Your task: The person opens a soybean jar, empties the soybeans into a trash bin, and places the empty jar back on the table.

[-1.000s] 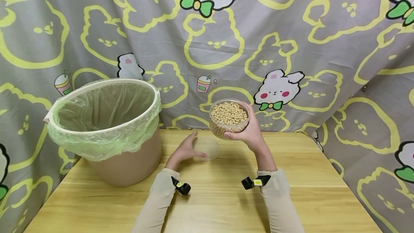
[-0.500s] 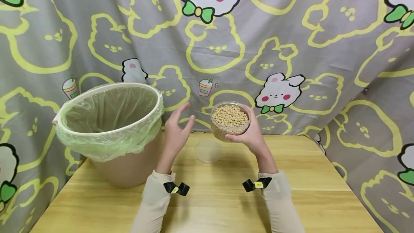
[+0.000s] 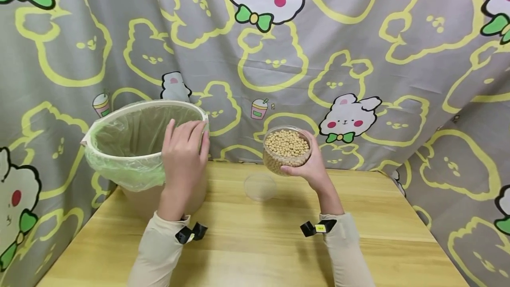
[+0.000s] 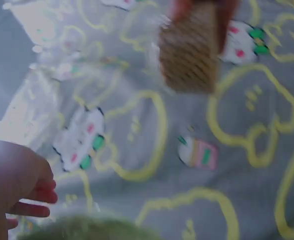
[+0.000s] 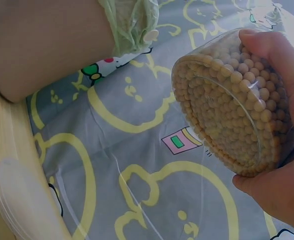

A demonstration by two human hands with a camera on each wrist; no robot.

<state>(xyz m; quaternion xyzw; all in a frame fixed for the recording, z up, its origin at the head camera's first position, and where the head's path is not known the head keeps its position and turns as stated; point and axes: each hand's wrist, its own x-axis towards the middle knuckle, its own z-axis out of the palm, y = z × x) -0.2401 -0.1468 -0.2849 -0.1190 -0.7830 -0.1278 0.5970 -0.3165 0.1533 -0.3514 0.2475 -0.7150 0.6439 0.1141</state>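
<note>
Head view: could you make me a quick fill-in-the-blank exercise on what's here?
1. The plastic tub of soybeans is in the person's ____ hand.
2. With its clear lid lying on the table, the tub is ____ (open or closed).
3. The liner in the trash bin is tinted ____.
Missing words: right; open; green.

Left hand (image 3: 184, 154) is up over the left side of the bench (image 3: 263, 242), back facing the head cam, fingers (image 3: 171, 134) loosely bent. Right hand (image 3: 313, 168) is raised near the far edge, thumb and fingers curled in a proper grip. Both forearms (image 3: 155, 251) stretch out forward, kinda spread apart.
</note>
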